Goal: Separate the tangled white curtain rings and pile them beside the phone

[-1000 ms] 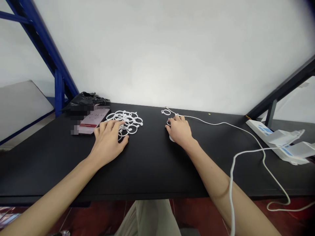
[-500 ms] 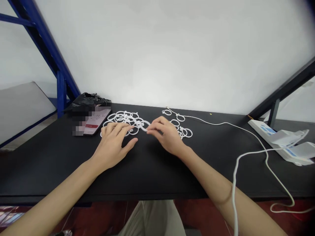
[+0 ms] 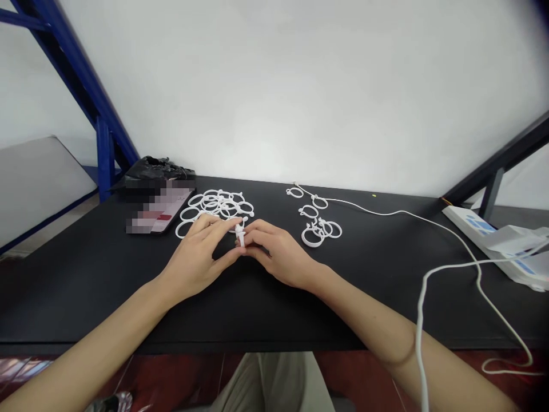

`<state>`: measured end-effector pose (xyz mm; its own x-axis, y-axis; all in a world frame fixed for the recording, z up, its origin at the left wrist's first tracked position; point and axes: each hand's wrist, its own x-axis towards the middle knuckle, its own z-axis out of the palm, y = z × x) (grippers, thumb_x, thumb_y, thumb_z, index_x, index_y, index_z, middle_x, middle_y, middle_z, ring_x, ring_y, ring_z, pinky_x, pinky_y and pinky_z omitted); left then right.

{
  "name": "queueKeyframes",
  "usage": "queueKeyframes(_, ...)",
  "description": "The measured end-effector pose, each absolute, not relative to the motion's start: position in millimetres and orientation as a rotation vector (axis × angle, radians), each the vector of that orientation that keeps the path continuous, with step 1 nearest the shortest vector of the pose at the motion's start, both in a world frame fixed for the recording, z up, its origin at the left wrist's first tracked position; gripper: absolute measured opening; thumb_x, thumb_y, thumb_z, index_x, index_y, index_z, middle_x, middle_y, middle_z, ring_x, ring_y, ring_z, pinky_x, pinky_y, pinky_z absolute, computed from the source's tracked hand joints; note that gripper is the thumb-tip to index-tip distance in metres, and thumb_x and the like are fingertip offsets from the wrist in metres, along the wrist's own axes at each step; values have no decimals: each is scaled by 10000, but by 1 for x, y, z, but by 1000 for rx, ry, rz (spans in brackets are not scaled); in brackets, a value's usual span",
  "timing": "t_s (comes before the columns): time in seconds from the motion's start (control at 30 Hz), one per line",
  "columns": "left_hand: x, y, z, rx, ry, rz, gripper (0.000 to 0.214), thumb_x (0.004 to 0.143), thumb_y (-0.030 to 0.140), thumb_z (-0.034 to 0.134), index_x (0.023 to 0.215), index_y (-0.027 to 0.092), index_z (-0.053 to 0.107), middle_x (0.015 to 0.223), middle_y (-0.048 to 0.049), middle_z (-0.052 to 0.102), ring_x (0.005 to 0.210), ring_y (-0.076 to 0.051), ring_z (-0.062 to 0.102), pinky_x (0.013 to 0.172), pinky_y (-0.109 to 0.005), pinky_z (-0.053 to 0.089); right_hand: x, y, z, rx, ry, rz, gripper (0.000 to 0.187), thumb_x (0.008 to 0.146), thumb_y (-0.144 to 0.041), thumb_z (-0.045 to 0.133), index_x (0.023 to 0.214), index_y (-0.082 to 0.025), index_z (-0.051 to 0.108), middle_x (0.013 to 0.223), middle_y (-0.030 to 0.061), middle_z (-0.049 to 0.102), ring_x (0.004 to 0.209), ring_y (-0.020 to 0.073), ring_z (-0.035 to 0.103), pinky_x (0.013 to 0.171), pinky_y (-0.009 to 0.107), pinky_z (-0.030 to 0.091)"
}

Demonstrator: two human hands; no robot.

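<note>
- While the left hand (image 3: pixel 195 254) pinches a small white plastic ring piece (image 3: pixel 241 236) between thumb and fingers, the right hand (image 3: pixel 283 254) meets it there, its thumb and fingertips closed on the same piece.
- Seen nearly edge-on, that piece is between the two hands, above the matte black tabletop (image 3: pixel 257 315).
- Just beyond the left hand lies a heaped pile of white knobbed plastic rings (image 3: pixel 218 201), some overlapping.
- Beyond the right hand, a smaller scatter of similar white rings (image 3: pixel 318 231) lies near a thin white cable (image 3: pixel 360 207).
</note>
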<state>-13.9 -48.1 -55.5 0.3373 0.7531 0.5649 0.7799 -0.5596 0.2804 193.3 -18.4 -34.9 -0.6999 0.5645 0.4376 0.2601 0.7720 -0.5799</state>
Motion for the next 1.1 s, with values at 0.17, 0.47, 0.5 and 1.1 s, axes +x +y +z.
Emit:
queueKeyframes(0.17, -10, -50, -53, -2504, -1372, -1018, 417, 901, 342, 566, 1296, 211, 540, 1034, -73, 662, 996, -251, 536, 859, -395, 488, 196, -22, -34, -735, -2185, 751, 347, 890, -167, 568, 1227, -221, 506, 1041, 36, 618, 875, 129, 637, 821, 296, 554)
queueKeyframes(0.47, -6, -53, -48, -2575, -1241, -918, 319, 905, 323, 543, 1179, 181, 625, 894, -59, 667, 877, -223, 529, 811, -378, 474, 194, -21, -33, -734, -2210, 619, 88, 925, -228, 587, 850, -211, 629, 862, -10, 676, 776, 115, 623, 738, 244, 497)
queueKeyframes(0.5, -6, -53, -49, -2574, -1239, -922, 318, 904, 323, 546, 1175, 179, 627, 895, -60, 667, 877, -223, 529, 814, -378, 474, 194, -20, -33, -729, -2203, 633, 82, 919, -213, 591, 847, -210, 628, 867, -11, 682, 780, 116, 630, 740, 244, 497)
queueKeyframes(1.1, -9, -50, -52, -2537, -1359, -935, 318, 897, 370, 590, 1155, 186, 573, 973, -66, 666, 946, -238, 545, 830, -372, 484, 192, -19, -35, -809, -2110, 652, 18, 898, -217, 647, 906, -226, 660, 915, -15, 722, 818, 123, 661, 765, 242, 497)
